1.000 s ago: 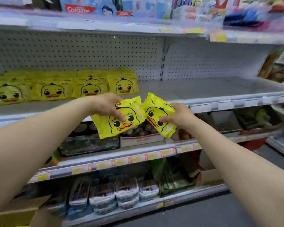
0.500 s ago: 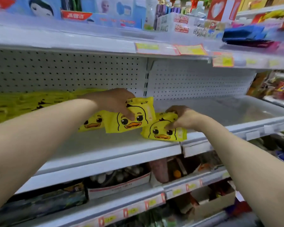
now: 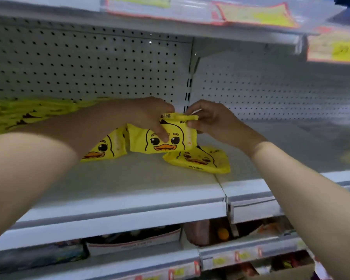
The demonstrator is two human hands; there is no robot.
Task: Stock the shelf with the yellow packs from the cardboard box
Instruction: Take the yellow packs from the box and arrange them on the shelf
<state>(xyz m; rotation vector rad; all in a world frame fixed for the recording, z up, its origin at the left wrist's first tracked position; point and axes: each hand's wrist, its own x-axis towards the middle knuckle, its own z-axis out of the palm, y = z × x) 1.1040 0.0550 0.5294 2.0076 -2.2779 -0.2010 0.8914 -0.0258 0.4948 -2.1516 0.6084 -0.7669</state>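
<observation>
Far left on the white metal shelf [image 3: 129, 178] there's a blurry row of soft yellow plastic packs [image 3: 18, 114] with a cartoon duck on them. It runs off toward 9 o'clock along the grey pegboard back panel [image 3: 89, 63].

Next over is a leaning yellow duck pack [image 3: 105, 147], propped at a tilt. Its right edge touches the pack being handled, and it sits at about 8 o'clock from that one.

The left hand [image 3: 148, 116] reaches in above it and grips the upright yellow duck pack [image 3: 164, 138] from the top. The thumb presses the front right between the duck's eyes, and the other fingers go behind the top edge (can't really see them from here). That pack stands face to the camera, and its bottom edge looks to be down on the shelf about mid-depth.

The right hand [image 3: 212, 118] has its fingers [image 3: 196, 108] pinching the same pack's top right corner, so both hands are clamped on it.

At about 4 o'clock from it a flat yellow duck pack [image 3: 198, 159] lies face up on the shelf, just beside the upright one, with no hand on it.

Up at 1 o'clock, blurry yellow-and-red price labels [image 3: 257, 15] hang off the shelf above. Down at 6 o'clock, a white cardboard tray [image 3: 133, 243] sits on the next shelf down, contents too blurred to tell.
</observation>
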